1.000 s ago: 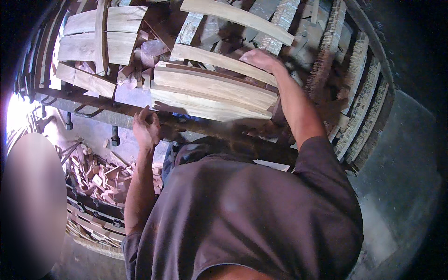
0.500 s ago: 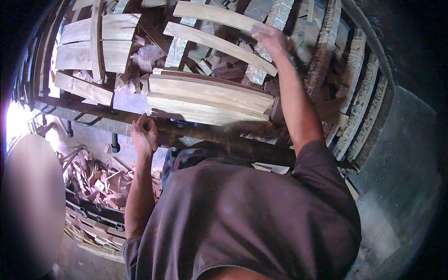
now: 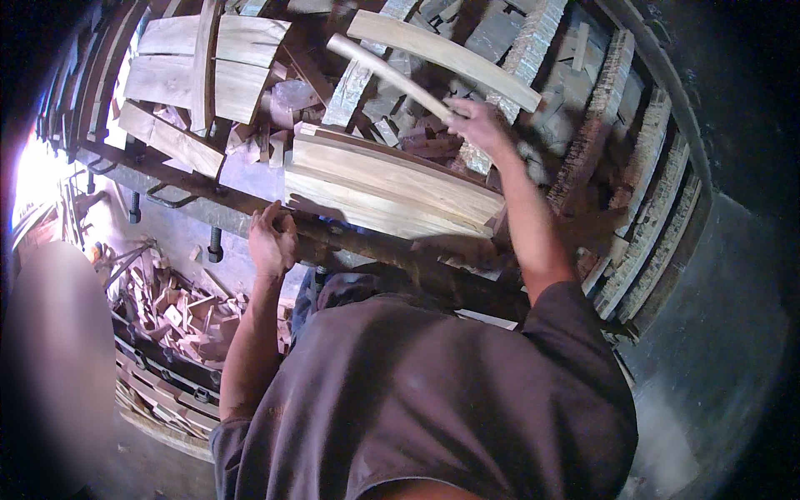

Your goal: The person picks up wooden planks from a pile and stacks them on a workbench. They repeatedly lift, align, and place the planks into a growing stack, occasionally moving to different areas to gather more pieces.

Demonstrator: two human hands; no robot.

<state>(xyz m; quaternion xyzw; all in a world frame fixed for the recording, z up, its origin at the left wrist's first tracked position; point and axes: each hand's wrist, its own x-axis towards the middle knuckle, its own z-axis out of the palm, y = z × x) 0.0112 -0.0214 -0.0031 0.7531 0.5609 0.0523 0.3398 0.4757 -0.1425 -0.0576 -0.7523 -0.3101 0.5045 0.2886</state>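
Observation:
My right hand (image 3: pixel 483 131) grips a slim wooden strip (image 3: pixel 392 79) by its near right end; the strip slants up toward the far left above the rack. Just beyond it lies a pale, slightly curved wooden slat (image 3: pixel 450 54) across the rack's bars. My left hand (image 3: pixel 273 243) is at the dark metal beam (image 3: pixel 375 246) along the near edge, its fingers loosely bent and apart, with nothing seen in them. Between the hands, pale boards (image 3: pixel 383 179) lie side by side along the beam.
At the far left, wide boards (image 3: pixel 171 81) lie under a crosswise slat (image 3: pixel 205 62). Rough-edged layered bars (image 3: pixel 587 117) run across the right side, with wood scraps below. Bolts (image 3: pixel 215 244) hang from the beam. An offcut heap (image 3: pixel 183 312) lies at the lower left.
My right hand has taken the nearer slat by its right end and tilted it up off the bars. My left hand stays at the beam. The whole view has shifted slightly.

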